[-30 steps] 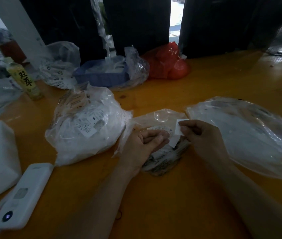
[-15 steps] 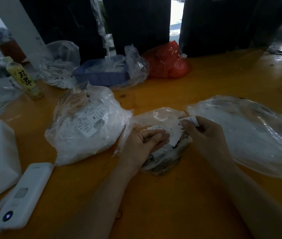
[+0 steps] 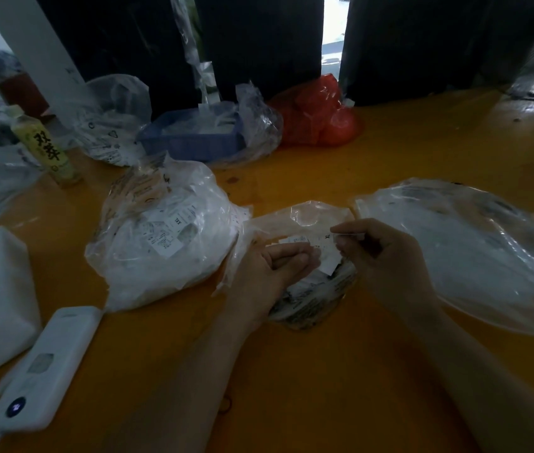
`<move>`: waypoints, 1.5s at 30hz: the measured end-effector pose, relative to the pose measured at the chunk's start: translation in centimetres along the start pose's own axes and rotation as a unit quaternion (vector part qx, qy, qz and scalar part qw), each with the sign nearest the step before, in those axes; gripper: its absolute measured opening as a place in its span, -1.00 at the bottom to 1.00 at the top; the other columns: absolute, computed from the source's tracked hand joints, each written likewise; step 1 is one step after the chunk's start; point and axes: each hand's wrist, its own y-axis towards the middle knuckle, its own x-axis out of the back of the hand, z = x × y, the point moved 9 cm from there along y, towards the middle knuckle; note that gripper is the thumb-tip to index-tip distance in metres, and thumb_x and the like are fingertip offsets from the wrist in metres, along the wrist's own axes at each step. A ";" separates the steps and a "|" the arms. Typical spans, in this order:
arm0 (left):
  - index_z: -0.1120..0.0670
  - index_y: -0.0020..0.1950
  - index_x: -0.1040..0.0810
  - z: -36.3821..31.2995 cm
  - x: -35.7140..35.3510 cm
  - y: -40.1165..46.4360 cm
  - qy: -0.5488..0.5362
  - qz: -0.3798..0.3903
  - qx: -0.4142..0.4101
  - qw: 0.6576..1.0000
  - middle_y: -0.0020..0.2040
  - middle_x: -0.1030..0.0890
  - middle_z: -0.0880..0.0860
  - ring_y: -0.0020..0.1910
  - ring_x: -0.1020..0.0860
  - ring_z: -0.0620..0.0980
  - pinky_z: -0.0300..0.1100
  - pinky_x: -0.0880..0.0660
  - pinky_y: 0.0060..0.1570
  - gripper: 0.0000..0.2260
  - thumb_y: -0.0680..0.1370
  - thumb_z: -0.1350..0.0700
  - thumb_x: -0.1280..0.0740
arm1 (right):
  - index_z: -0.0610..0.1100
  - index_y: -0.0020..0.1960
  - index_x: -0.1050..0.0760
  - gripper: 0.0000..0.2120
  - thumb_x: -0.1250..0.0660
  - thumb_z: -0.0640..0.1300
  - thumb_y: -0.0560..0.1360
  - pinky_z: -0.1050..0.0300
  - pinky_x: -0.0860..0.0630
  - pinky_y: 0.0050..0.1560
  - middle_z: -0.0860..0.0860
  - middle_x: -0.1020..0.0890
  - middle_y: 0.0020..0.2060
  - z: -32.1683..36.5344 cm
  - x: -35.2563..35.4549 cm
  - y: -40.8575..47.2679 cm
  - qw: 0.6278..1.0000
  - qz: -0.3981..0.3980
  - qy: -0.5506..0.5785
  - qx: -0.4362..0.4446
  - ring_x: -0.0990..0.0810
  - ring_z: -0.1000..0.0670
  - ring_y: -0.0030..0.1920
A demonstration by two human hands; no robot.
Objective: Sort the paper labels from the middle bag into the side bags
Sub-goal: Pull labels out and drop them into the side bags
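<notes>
Landmark: the middle bag [image 3: 304, 220], flat on the orange bench [image 3: 324, 371] with its mouth facing the person so both hands reach in without lifting it. Left hand [image 3: 272, 269] sits over the left half of that bag, fingers curled, pinching a small stack of paper labels [image 3: 296, 241] at the fingertips; probably acting as the feed stack so the other hand can peel singles off. Right hand [image 3: 386, 256] is over the bag's right edge, thumb and forefinger closed on one label [image 3: 327, 238] with size lettering on it, held face-up, likely so the size can be read before routing. More loose labels [image 3: 311, 302] lie piled in the near end of the middle bag, so sorting is well short of done. Left side bag [image 3: 161, 243] sits just left of the middle bag, touching it, bulging full of white labels, one showing XXL. Right side bag [image 3: 474, 250] sits just right of it, much flatter, its open edge next to the right hand, so a short drop either way. A white power bank [image 3: 46, 364] lies well left and nearer than the middle bag, out of the work path. Risk: the labels are thin and cling; a double pick is easy.
</notes>
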 end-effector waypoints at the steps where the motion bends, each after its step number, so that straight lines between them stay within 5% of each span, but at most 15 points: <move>1: 0.11 0.17 -0.68 0.1 0.1 0.0 0.001 -0.002 0.000 1.000 0.12 -0.76 0.13 0.17 -0.72 0.08 -0.22 -0.62 0.15 -0.78 0.53 0.16 -0.47 | 0.09 0.10 -0.62 -0.81 -0.42 -0.16 0.56 0.45 -0.52 -0.10 0.30 -0.62 -0.12 0.1 -0.1 -0.1 1.000 0.003 -0.013 0.007 -0.63 0.29 -0.08; 6: 0.09 0.16 -0.68 -0.1 0.1 -0.1 0.011 -0.006 0.000 1.000 0.12 -0.76 0.12 0.17 -0.72 0.08 -0.19 -0.63 0.16 -0.74 0.48 0.10 -0.49 | -0.09 0.13 -0.67 -0.83 -0.43 -0.21 0.55 0.52 -0.47 -0.03 0.16 -0.66 -0.07 0.8 -0.3 -0.2 0.996 -0.007 -0.069 0.046 -0.61 0.25 -0.09; 11: 0.07 0.16 -0.69 -0.2 0.1 -0.3 0.052 -0.008 -0.003 0.999 0.12 -0.76 0.09 0.18 -0.72 0.06 -0.06 -0.62 0.27 -0.72 0.47 0.05 -0.49 | -0.07 0.13 -0.66 -0.83 -0.43 -0.21 0.55 0.54 -0.46 -0.04 0.25 -0.61 -0.09 1.1 0.1 -0.2 0.997 -0.015 -0.056 0.055 -0.58 0.32 -0.02; 17: 0.09 0.23 -0.69 -0.2 0.4 -0.5 0.116 -0.028 0.006 0.993 0.16 -0.75 0.07 0.21 -0.70 0.03 0.07 -0.57 0.34 -0.45 0.37 -0.18 -0.63 | -0.14 0.11 -0.67 -0.83 -0.44 -0.29 0.54 0.55 -0.45 -0.03 0.06 -0.70 -0.05 1.3 -0.5 -0.4 0.993 0.001 -0.084 0.082 -0.60 0.23 -0.08; 24: -0.26 -0.01 -0.76 -0.4 0.1 -0.4 0.115 -0.019 -0.007 0.993 0.16 -0.75 0.01 0.22 -0.70 0.01 0.08 -0.55 0.36 -0.81 0.39 -0.14 -0.59 | -0.13 0.11 -0.67 -0.84 -0.44 -0.26 0.54 0.54 -0.46 -0.03 0.05 -0.71 -0.05 1.2 -0.2 -0.3 0.993 -0.020 -0.081 0.080 -0.61 0.21 -0.07; 34: -0.01 0.18 -0.72 -0.4 0.6 -0.4 0.188 -0.040 -0.011 0.981 0.10 -0.76 -0.11 0.15 -0.70 -0.16 -0.05 -0.62 0.28 -0.76 0.52 0.02 -0.55 | -0.13 0.12 -0.67 -0.83 -0.43 -0.26 0.54 0.56 -0.43 -0.04 0.03 -0.71 -0.04 0.9 -0.6 -0.3 0.993 -0.001 -0.092 0.076 -0.60 0.18 -0.11; 38: 0.10 0.22 -0.70 -0.5 0.4 -0.4 0.168 -0.034 -0.016 0.985 0.10 -0.76 0.01 0.15 -0.72 -0.04 -0.04 -0.62 0.24 -0.68 0.52 0.00 -0.51 | -0.13 0.11 -0.67 -0.82 -0.43 -0.29 0.54 0.56 -0.43 -0.06 0.05 -0.68 -0.07 0.8 -0.8 -0.3 0.991 0.012 -0.108 0.082 -0.58 0.20 -0.17; 45: -0.05 0.20 -0.66 -0.2 0.2 -0.3 0.176 -0.024 -0.014 0.984 0.06 -0.77 -0.05 0.01 -0.75 -0.02 -0.13 -0.70 -0.05 -0.84 0.63 0.09 -0.44 | -0.07 0.28 -0.60 -0.70 -0.39 -0.25 0.57 0.59 -0.40 -0.13 0.16 -0.57 -0.01 0.3 -1.9 -0.2 0.990 0.068 -0.108 0.059 -0.51 0.38 -0.14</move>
